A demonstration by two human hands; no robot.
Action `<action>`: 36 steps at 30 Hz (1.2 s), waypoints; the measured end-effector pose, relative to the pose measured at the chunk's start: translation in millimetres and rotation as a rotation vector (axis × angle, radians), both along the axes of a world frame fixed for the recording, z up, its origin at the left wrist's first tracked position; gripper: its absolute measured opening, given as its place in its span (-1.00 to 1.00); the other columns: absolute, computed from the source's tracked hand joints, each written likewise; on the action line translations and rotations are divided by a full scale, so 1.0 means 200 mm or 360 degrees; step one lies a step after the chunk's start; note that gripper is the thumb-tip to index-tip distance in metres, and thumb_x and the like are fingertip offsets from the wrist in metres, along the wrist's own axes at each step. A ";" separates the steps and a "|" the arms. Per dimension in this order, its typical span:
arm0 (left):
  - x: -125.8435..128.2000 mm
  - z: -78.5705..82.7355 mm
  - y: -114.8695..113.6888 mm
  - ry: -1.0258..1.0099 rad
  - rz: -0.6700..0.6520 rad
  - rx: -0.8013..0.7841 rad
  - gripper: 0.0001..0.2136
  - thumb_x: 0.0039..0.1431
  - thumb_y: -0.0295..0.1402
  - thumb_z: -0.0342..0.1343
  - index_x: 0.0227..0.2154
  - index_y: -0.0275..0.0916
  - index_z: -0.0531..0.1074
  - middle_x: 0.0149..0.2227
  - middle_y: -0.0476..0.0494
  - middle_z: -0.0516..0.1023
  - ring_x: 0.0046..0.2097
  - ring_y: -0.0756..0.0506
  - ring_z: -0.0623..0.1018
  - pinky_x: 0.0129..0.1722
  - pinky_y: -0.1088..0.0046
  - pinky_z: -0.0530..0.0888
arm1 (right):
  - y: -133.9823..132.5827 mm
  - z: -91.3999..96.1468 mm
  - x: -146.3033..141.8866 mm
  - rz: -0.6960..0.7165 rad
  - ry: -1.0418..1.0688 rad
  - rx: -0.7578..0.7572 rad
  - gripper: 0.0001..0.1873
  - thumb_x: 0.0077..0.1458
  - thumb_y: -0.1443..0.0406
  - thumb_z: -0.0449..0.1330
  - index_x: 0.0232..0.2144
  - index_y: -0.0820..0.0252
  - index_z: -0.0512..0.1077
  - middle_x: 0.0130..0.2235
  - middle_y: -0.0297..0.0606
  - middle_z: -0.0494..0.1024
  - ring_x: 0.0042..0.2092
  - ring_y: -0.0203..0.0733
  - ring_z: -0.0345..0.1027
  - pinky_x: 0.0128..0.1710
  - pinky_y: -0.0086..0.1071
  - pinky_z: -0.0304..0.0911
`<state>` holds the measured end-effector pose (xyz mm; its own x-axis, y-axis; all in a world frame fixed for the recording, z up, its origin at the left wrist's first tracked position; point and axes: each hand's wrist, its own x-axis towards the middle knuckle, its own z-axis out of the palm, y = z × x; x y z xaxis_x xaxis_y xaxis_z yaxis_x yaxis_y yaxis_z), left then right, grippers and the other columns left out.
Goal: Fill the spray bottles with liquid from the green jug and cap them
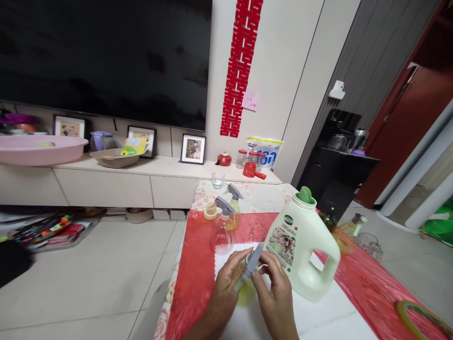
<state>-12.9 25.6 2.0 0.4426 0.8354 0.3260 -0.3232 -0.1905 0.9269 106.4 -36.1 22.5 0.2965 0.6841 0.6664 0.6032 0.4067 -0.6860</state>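
In front of me, over the white part of the table, both hands are closed around the top of a small spray bottle (247, 293) with yellowish liquid in it. My left hand (226, 285) grips its grey spray head (253, 262) from the left. From the right, the fingers of my right hand (274, 285) press on the same head; the bottle's neck is partly hidden. Just right of my hands stands a pale green detergent jug (318, 257) with a green spout (304, 194). Beyond them are a pink-tinted spray bottle (222, 237) and a yellow spray bottle (235, 218).
A pale round cap (210, 211) and a clear glass cup (217, 180) sit at the table's far left. Tape rolls (406, 314) lie on red plastic sheeting at right, with another spray bottle (348, 231) behind. A long cabinet (177, 189) runs along the wall.
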 end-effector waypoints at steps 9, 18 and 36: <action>0.01 -0.02 0.03 -0.0048 0.0038 -0.0050 -0.62 0.15 -0.05 0.22 -0.09 -0.21 0.57 -0.06 -0.22 0.63 -0.01 -0.21 0.58 0.09 0.26 0.45 | 0.01 0.00 0.00 0.0056 -0.0018 -0.0077 -0.78 0.32 0.20 0.14 -0.04 0.03 0.48 -0.13 -0.31 0.46 -0.14 -0.31 0.38 -0.21 -0.51 0.34; 0.02 -0.04 -0.01 -0.0119 0.0078 -0.0229 -0.56 0.22 0.01 0.14 -0.06 -0.26 0.55 -0.09 -0.23 0.65 -0.05 -0.21 0.59 0.00 0.30 0.48 | 0.01 -0.04 -0.02 -0.0035 0.0140 -0.0141 -0.80 0.24 0.16 0.24 -0.16 0.13 0.46 -0.16 -0.31 0.47 -0.10 -0.27 0.36 -0.08 -0.44 0.29; 0.04 0.02 -0.03 -0.0194 0.0089 -0.0367 -0.55 0.12 0.06 0.23 -0.26 -0.28 0.63 -0.27 -0.21 0.67 -0.24 -0.16 0.61 -0.14 0.33 0.53 | 0.01 0.01 -0.03 -0.0059 0.0003 -0.0013 -0.84 0.25 0.17 0.21 -0.26 0.13 0.49 -0.28 -0.31 0.49 -0.26 -0.26 0.40 -0.26 -0.46 0.33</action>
